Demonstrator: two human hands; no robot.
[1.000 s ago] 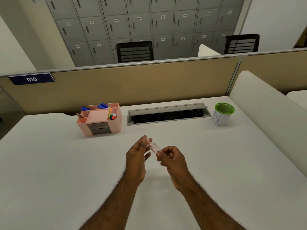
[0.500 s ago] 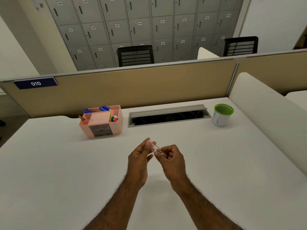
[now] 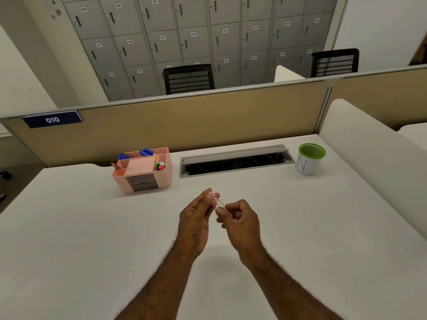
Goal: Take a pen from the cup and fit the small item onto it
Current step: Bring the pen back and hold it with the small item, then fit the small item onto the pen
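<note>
Currently the pen, a thin clear one, is being held above the worktop between both hands, well apart from the cup at the far right. Its long axis is lying on a diagonal, from the far left end down to the near right end. The far end is being pinched by the left hand, and the near part is being pinched by the right hand, with the other fingers curled in. The small item is too small to be told apart; probably it is being pressed on at the left hand's end, so the push should be made along this diagonal.
</note>
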